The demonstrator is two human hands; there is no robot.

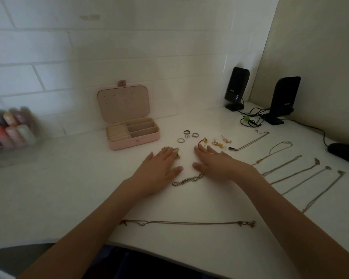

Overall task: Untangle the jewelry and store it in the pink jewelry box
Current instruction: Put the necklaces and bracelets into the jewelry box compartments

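Both hands, left and right, are being laid flat, fingers straight, at mid-frame, beside a limp, light chain, probably best pinched at one end.

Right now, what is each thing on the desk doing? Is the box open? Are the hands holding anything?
pink jewelry box: lid open, compartments look empty
left hand: flat, fingers straight, tips on a small gold piece
right hand: flat, fingers spread, holding nothing
rings: loose on desk
chunky chain bracelet: lying between the hands
necklaces: laid out straight, separate
long thin chain: stretched out near desk edge
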